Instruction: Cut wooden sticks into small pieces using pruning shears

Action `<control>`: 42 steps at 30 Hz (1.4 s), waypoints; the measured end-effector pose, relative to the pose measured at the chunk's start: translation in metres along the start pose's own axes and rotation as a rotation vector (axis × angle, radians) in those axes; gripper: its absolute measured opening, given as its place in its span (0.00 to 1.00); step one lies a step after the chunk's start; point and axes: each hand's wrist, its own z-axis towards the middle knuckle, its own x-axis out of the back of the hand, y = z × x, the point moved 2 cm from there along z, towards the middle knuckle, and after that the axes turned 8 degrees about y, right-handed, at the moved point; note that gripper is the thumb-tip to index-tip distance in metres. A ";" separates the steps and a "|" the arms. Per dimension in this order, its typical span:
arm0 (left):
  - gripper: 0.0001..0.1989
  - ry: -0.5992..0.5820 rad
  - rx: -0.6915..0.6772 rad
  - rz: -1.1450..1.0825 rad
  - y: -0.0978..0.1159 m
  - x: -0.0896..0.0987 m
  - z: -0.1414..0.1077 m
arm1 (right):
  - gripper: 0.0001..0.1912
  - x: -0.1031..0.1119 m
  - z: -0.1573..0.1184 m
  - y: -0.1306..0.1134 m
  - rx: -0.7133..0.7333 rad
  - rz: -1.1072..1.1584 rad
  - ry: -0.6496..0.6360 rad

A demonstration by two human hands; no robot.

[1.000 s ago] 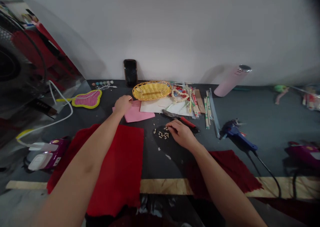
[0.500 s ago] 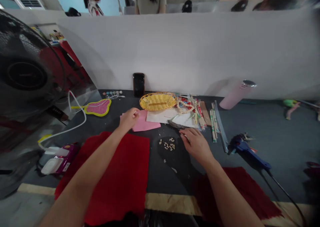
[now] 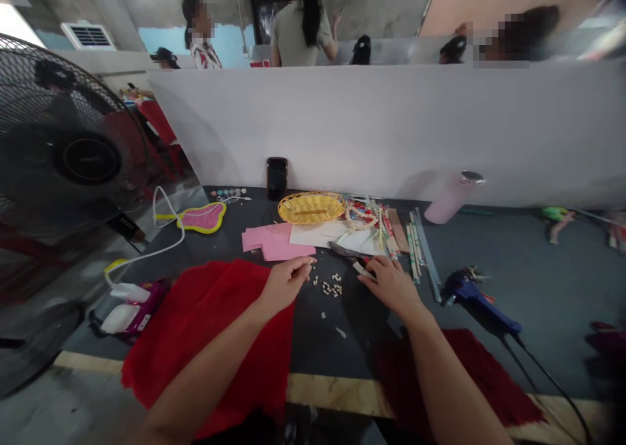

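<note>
My left hand (image 3: 288, 282) is closed in a pinch above the table, left of a small pile of cream-coloured bits (image 3: 332, 288). A tiny pale speck shows at its fingertips, too small to name. My right hand (image 3: 394, 282) is curled round the red handle of dark-bladed snips (image 3: 345, 250), which point left and away from me. Beside its thumb lies a short whitish strip (image 3: 362, 271); whether the hand grips that too is unclear. Beyond the hands are pink sheets (image 3: 281, 241), a white board (image 3: 313, 234) and a yellow woven basket (image 3: 312, 209).
A red cloth (image 3: 229, 340) covers the near left and a darker one (image 3: 479, 373) the near right. A blue glue gun (image 3: 482, 301) with its cord lies right, near a pink bottle (image 3: 452, 198). A phone (image 3: 277, 177) leans on the white partition (image 3: 342, 125). A fan (image 3: 88, 158) stands left.
My left hand has moved right and nearer, from the pink sheets to beside the pile of bits. My right hand has closed further round the snips' handle. The view has tilted up.
</note>
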 end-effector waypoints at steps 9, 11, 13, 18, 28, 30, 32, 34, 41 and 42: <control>0.20 0.105 0.174 -0.213 -0.011 0.008 0.001 | 0.15 0.007 0.007 0.011 -0.312 0.701 0.231; 0.20 0.114 0.206 -0.261 -0.014 0.009 0.002 | 0.16 0.010 0.006 0.003 -0.441 1.071 0.175; 0.20 0.109 0.225 -0.303 -0.017 0.008 0.003 | 0.16 0.011 0.003 -0.007 -0.483 1.439 0.060; 0.19 0.090 0.274 -0.450 -0.021 0.007 0.004 | 0.17 0.019 -0.011 -0.026 -0.379 1.893 -0.244; 0.13 0.101 0.364 -0.720 -0.020 0.007 0.003 | 0.22 0.027 -0.016 -0.041 -0.058 1.304 -0.032; 0.13 0.111 0.370 -0.739 -0.021 0.007 0.003 | 0.29 0.024 -0.016 -0.042 0.073 1.000 0.032; 0.12 0.107 0.372 -0.762 -0.021 0.006 0.003 | 0.32 0.021 -0.016 -0.045 0.190 0.712 0.091; 0.11 0.104 0.372 -0.783 -0.021 0.005 0.003 | 0.33 0.017 -0.017 -0.050 0.262 0.472 0.107; 0.10 0.083 0.334 -0.737 -0.020 0.003 0.001 | 0.33 0.012 -0.020 -0.059 0.322 0.178 0.038; 0.10 0.077 0.327 -0.715 -0.020 0.003 0.001 | 0.33 0.012 -0.020 -0.060 0.326 0.177 0.034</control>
